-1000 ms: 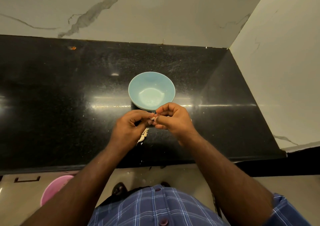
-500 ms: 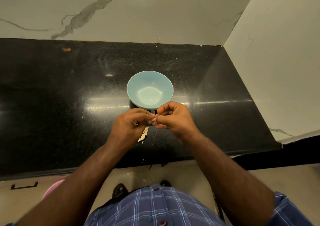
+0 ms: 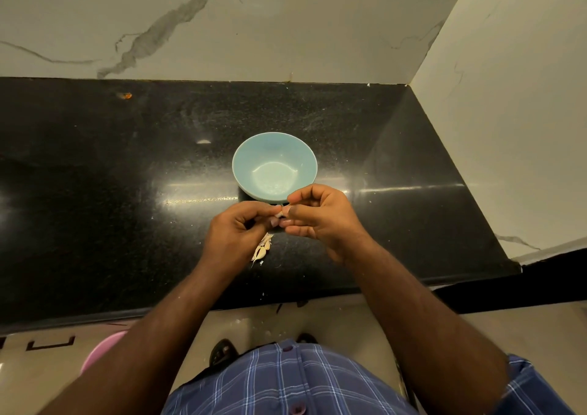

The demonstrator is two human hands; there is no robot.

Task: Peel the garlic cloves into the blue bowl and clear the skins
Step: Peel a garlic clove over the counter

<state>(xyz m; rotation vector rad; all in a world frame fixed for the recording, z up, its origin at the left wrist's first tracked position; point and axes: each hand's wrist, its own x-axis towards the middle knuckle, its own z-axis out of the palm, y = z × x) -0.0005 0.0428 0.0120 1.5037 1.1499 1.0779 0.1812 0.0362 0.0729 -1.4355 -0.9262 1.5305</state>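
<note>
Left hand (image 3: 236, 233) and right hand (image 3: 320, 217) both pinch one clove (image 3: 280, 214) with curled fingers, just in front of the empty bowl (image 3: 275, 166). Skins (image 3: 262, 249) lie under the left hand. Risk: clove slips and misses the bowl, or skins scatter onto the floor.

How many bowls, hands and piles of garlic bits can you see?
Blue bowl: 1
Hands: 2, the left hand and the right hand, both pinching one garlic clove
Pile of garlic bits on the black counter: 1
Total: 4
</note>
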